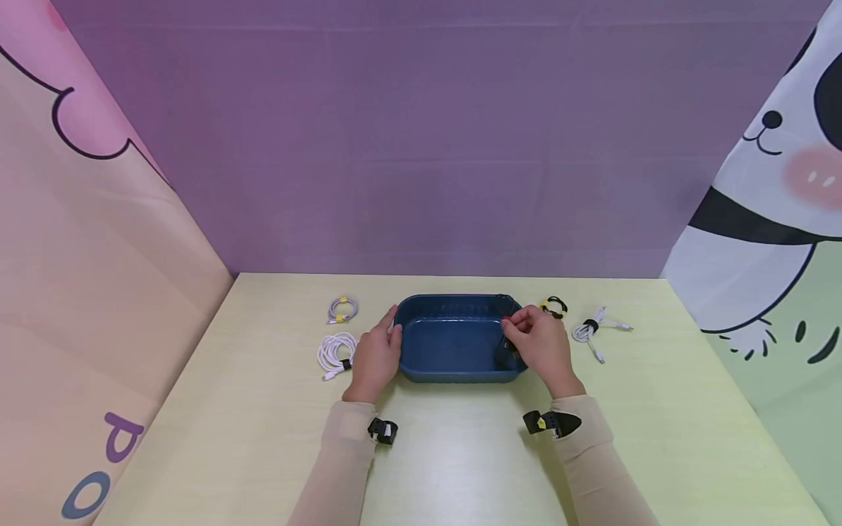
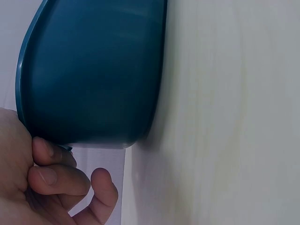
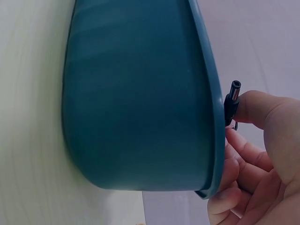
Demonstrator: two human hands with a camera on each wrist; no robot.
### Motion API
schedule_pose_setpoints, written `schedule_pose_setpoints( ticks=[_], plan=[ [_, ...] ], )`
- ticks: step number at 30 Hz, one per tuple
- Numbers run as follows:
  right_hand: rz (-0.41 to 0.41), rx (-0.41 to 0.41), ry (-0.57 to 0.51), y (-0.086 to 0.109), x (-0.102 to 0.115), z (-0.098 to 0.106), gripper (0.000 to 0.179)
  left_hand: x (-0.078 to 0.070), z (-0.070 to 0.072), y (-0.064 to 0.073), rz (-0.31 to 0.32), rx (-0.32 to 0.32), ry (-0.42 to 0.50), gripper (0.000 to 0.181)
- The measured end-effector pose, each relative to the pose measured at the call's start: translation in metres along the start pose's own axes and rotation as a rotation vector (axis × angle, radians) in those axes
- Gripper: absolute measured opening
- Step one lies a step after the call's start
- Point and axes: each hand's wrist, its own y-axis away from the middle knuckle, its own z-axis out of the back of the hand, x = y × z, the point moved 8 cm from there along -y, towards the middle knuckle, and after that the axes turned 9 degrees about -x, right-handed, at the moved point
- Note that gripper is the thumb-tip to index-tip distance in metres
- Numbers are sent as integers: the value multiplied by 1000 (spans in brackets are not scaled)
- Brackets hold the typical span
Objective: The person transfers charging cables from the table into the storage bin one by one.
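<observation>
Tray [image 1: 454, 349] on tbl [image 1: 460, 453], cables [image 1: 335, 351] L & R.

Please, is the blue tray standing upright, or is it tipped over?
Upright. The blue tray sits on the table, open top facing up, inner floor visible from above.

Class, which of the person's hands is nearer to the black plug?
Right. The right hand pinches the black plug at the tray's right end; the left hand is away from it, at the tray's left end.

A blue O [image 1: 66, 505] and an unclear purple letter [image 1: 121, 451] mark the left backdrop [image 1: 99, 292].
</observation>
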Motion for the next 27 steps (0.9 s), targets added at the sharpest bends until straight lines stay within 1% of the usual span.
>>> schedule_pose_setpoints(
  ticks=[12, 23, 27],
  plan=[
    [-8, 4, 26, 0, 1, -4, 18, -1, 0, 1, 13, 14, 5, 45],
    [-8, 14, 51, 1, 4, -4, 20, -3, 4, 0, 5, -7, -3, 45],
    [-3, 17, 71, 1, 4, -4, 20, -5, 4, 0, 8, -2, 4, 45]
  ],
)
